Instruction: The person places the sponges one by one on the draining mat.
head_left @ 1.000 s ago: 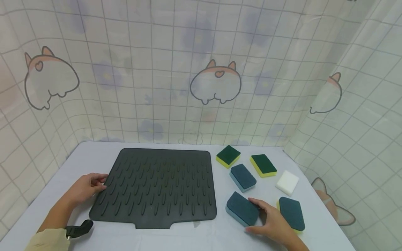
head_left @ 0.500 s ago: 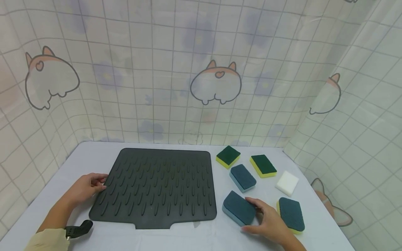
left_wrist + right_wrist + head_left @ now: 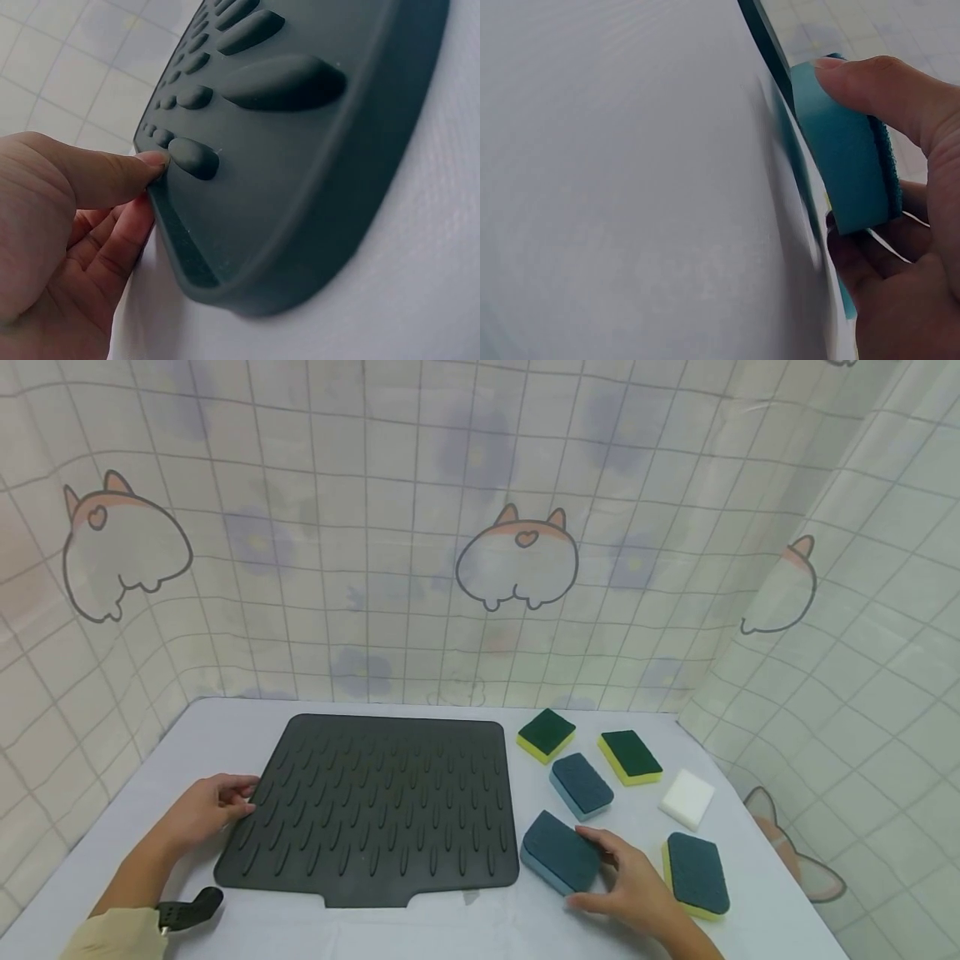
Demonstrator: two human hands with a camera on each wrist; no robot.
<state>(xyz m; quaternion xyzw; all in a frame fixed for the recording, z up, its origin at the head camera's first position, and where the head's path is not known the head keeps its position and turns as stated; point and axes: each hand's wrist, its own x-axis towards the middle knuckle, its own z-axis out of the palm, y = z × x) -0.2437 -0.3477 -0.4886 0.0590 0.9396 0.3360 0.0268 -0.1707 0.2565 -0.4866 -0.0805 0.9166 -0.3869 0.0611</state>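
A dark ridged rubber mat (image 3: pixel 382 814) lies on the white table. My left hand (image 3: pixel 202 810) pinches its left edge; in the left wrist view the thumb rests on the raised rim (image 3: pixel 171 232) and the fingers sit against the outside and underneath. Just right of the mat, my right hand (image 3: pixel 633 885) holds a blue sponge (image 3: pixel 558 853) with a dark scouring top between thumb and fingers. The right wrist view shows the light-blue side of this sponge (image 3: pixel 844 157) slightly tilted, with its lower edge apparently off the tablecloth.
Behind the held sponge lie a smaller blue sponge (image 3: pixel 581 785), two green-and-yellow sponges (image 3: pixel 546 733) and a white sponge block (image 3: pixel 687 798). A blue-and-yellow sponge (image 3: pixel 697 875) lies right of my right hand. A patterned curtain (image 3: pixel 420 568) surrounds the table's back and sides.
My right hand has moved the blue sponge left, from farther right to beside the mat's right edge. The left hand and the mat have stayed put.
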